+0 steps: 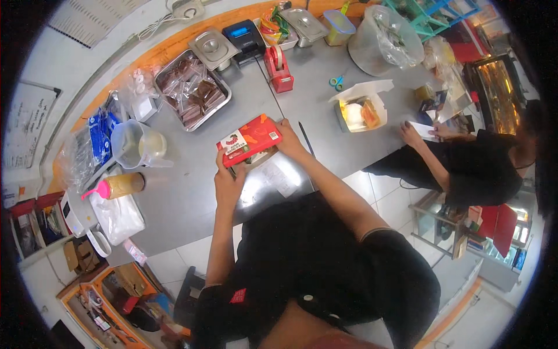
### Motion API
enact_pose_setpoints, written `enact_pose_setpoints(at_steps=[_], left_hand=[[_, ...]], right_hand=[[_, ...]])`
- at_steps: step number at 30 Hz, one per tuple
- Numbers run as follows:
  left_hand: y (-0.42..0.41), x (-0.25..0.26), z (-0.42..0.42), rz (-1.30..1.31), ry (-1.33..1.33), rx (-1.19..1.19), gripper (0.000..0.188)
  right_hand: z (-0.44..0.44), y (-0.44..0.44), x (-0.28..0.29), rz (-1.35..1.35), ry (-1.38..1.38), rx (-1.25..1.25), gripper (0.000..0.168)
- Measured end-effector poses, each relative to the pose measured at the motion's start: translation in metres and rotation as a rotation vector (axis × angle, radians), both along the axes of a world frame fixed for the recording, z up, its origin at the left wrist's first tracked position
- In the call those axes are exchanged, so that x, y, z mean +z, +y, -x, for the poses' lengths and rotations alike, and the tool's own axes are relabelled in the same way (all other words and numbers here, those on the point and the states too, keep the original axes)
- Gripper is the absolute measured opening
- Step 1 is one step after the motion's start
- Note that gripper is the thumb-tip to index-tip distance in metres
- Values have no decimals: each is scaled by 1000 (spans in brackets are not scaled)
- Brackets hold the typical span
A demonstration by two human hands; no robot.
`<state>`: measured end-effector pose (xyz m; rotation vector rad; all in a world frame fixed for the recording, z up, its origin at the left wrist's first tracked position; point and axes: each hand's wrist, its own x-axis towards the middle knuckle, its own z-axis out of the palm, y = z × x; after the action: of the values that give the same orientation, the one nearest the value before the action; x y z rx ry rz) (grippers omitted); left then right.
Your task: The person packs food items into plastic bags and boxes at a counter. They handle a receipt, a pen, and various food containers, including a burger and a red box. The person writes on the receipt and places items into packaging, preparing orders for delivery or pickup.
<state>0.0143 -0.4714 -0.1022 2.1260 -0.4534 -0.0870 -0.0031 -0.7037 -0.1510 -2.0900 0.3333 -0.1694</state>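
Between my two hands is a red printed cardboard food box (pixel 249 139), its lid face up and bearing writing. My left hand (pixel 229 183) grips the box's near left end, thumb along the front side. At the opposite end, my right hand (pixel 288 138) holds the right corner. The front side of the box is partly in shadow. A printed paper slip (pixel 275 176) lies on the metal table (pixel 196 209) just in front of the box. To the right of my right hand rests a thin black pen or stick (pixel 307 138).
Behind stand a metal tray (pixel 224 94) of bagged dark food, a red tape dispenser (pixel 279 72) and scissors (pixel 336 82). An open food box (pixel 364 115) sits right, near a co-worker's hands (pixel 412 134) with white paper. Leftward are a measuring jug (pixel 128 144) and a squeeze bottle (pixel 124 185).
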Motion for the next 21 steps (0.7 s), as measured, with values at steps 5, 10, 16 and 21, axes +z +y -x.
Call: enact_pose_setpoints(at_steps=[5,10,16,21], left_hand=[[8,-12,-6,505,617,153,31],[0,-22,2,460,511,159,31],[-17,-5,-35,-495,-244,-328,67],[-17,-18,-40,-402,-291,-406,79]], right_hand=[[9,-1,-12,7,-45,32,65],[25,-26,47,-23,46,458,76],[20,-31,52,245,241,501,56],[35,-26,27,468,-121,441,62]])
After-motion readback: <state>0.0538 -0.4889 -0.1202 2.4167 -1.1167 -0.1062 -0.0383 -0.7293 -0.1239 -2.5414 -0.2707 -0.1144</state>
